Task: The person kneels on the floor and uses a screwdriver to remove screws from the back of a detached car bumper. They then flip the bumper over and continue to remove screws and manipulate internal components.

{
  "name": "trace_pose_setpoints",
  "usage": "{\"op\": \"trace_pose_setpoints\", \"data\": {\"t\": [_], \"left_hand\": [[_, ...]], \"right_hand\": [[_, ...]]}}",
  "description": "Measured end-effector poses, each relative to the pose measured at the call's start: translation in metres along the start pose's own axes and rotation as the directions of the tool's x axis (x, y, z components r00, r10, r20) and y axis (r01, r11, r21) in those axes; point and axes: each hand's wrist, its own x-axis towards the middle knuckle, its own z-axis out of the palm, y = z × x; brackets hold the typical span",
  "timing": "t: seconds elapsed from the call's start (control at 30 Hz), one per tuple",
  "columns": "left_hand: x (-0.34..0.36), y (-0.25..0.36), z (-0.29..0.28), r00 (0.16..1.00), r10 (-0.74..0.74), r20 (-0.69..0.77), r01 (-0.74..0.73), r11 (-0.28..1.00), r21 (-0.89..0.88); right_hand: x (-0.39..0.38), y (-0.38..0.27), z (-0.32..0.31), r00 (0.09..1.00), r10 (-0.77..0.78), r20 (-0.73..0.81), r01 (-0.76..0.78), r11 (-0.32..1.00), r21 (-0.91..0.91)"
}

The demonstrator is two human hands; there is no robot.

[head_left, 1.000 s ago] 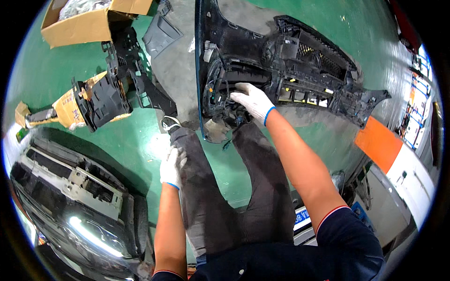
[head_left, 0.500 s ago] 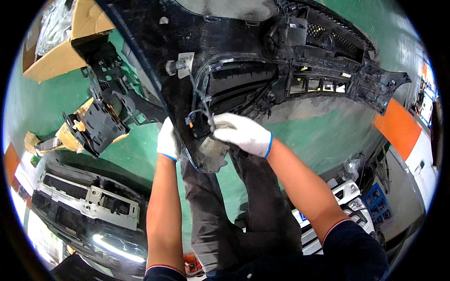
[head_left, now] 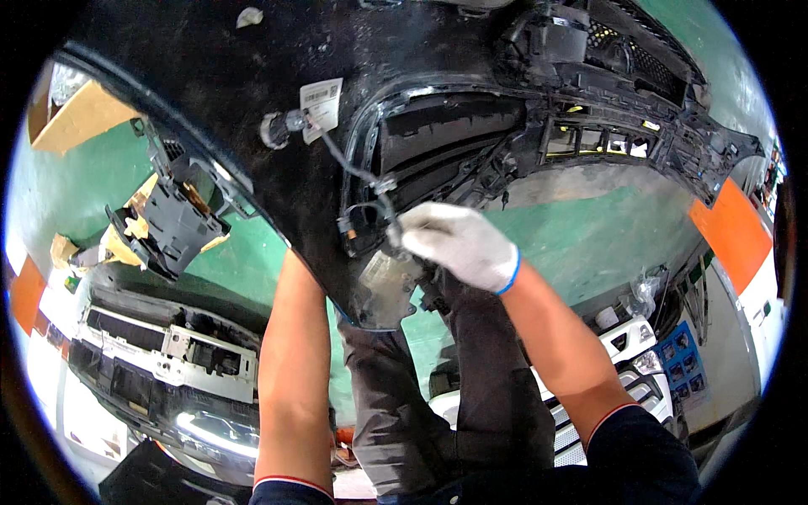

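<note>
A large black car bumper cover [head_left: 210, 76] fills the upper middle, its inner side facing me. Across it runs a dark wiring harness [head_left: 341, 158] from a round sensor [head_left: 273, 131] beside a white label [head_left: 321, 109]. My right hand [head_left: 459, 244], in a white glove with a blue cuff, pinches the harness's lower end near the cover's bottom corner. By that hand is a small orange-tipped connector [head_left: 350, 232]. Behind the cover's left edge, my left hand is hidden; only its forearm [head_left: 295, 379] shows, so its fingers cannot be seen.
Black plastic brackets [head_left: 181, 227] and a cardboard box [head_left: 84, 114] lie on the green floor at left. A front-end assembly with a lit headlamp [head_left: 219, 433] stands lower left. At right are a white grille part [head_left: 627, 341] and an orange-and-white barrier [head_left: 732, 231].
The bumper cover has come nearer and its left edge has swung outward to the left. My left hand has passed out of sight behind it. My right hand stays at the harness, slightly further right.
</note>
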Motion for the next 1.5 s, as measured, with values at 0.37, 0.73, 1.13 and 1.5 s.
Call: {"op": "trace_pose_setpoints", "data": {"t": [0.37, 0.73, 1.13, 1.5], "left_hand": [[-0.026, -0.030, 0.014, 0.999, -0.052, -0.006, 0.051, 0.989, -0.140], [-0.027, -0.049, 0.028, 0.998, -0.055, 0.033, 0.061, 0.965, -0.254], [-0.050, -0.048, 0.044, 0.997, -0.078, 0.006, 0.078, 0.978, -0.191], [-0.191, -0.079, -0.006, 0.785, -0.089, -0.614, 0.293, 0.925, 0.240]], "right_hand": [[0.037, 0.004, -0.023, 0.995, -0.084, -0.056, 0.088, 0.994, 0.059], [0.047, -0.001, -0.015, 0.976, -0.066, -0.206, 0.048, 0.995, -0.088], [0.041, -0.005, 0.000, 0.965, -0.099, -0.243, 0.023, 0.954, -0.299], [-0.034, 0.094, -0.049, 0.786, -0.196, -0.586, -0.175, 0.839, -0.515]]}}
